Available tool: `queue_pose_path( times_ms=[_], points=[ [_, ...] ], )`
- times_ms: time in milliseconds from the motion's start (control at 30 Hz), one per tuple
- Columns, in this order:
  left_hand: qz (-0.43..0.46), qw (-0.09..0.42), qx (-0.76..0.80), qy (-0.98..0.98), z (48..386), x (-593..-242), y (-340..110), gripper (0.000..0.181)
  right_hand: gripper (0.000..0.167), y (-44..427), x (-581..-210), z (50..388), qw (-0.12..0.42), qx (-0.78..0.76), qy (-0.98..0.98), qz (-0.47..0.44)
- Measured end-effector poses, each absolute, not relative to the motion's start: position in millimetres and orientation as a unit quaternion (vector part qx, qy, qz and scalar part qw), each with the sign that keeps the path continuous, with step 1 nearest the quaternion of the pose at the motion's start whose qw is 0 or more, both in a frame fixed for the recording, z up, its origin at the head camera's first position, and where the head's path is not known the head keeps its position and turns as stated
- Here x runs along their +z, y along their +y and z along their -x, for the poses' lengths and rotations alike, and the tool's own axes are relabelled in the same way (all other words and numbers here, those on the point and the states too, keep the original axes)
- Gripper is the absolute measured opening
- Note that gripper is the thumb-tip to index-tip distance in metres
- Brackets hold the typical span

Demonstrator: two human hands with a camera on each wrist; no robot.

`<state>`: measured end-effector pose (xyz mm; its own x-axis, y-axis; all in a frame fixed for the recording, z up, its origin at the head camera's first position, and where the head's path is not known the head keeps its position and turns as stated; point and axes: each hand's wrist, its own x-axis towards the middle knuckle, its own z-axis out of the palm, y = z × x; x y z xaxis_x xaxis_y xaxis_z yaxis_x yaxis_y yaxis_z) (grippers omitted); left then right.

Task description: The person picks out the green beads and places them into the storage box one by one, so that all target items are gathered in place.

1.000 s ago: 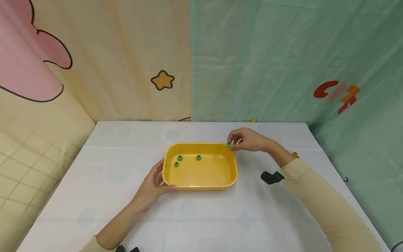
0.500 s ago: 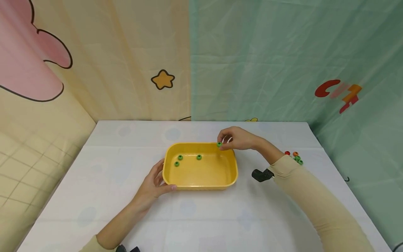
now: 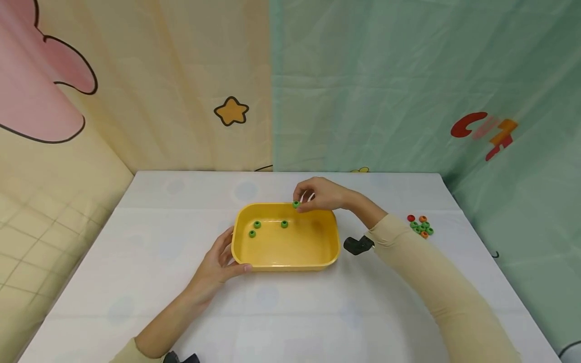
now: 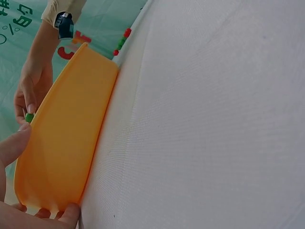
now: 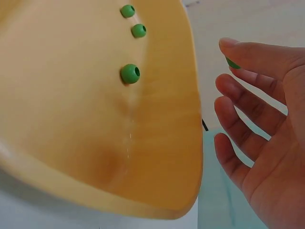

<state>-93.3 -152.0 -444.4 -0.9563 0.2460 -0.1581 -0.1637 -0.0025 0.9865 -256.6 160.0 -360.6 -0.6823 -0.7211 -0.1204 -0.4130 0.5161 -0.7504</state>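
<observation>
1. Left hand [image 3: 217, 264]: grips the yellow tray [image 3: 290, 249] — left end.
2. Right hand [image 3: 323, 194]: pinches 1 green bead [image 3: 296, 204] near the tray's far rim.
3. Inside the tray: 3 green beads [image 3: 284, 224] (2 near each other).
4. White tabletop [image 3: 281, 317]: bead cluster [image 3: 425, 225] — right of the tray.

Head view: yellow tub [image 3: 295, 248] mid-frame is reachable from above over its right and lower floor; three green beads [image 3: 284, 224] take its upper left, right hand [image 3: 324, 194] with its pinched bead [image 3: 296, 204] covers part of the upper rim. Left hand [image 3: 219, 261] blocks the tub's left end, black wrist unit [image 3: 357, 245] and right sleeve [image 3: 436, 282] obstruct the right. Widest lane: white tabletop [image 3: 290, 322], lower centre, between the forearms [image 3: 174, 315].
</observation>
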Motion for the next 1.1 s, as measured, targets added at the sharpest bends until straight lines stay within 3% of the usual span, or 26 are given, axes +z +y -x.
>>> queue_pose_path(
  times_ms=[533, 667, 800, 1100],
  points=[
    [-0.019, 0.148, 0.704, 0.694, 91, -445, -149, 0.099, 0.010, 120, -359, 261, 0.211, -0.342, 0.827, 0.393],
    [-0.020, 0.147, 0.704, 0.695, 90, -444, -149, 0.099, 0.018, 114, -360, 261, 0.211, -0.337, 0.828, 0.396],
    [-0.018, 0.146, 0.704, 0.695, 89, -443, -149, 0.100, 0.027, 116, -359, 261, 0.209, -0.332, 0.833, 0.392],
    [-0.015, 0.144, 0.707, 0.693, 90, -444, -148, 0.101, 0.029, 139, -363, 260, 0.208, -0.349, 0.841, 0.357]
  ],
)
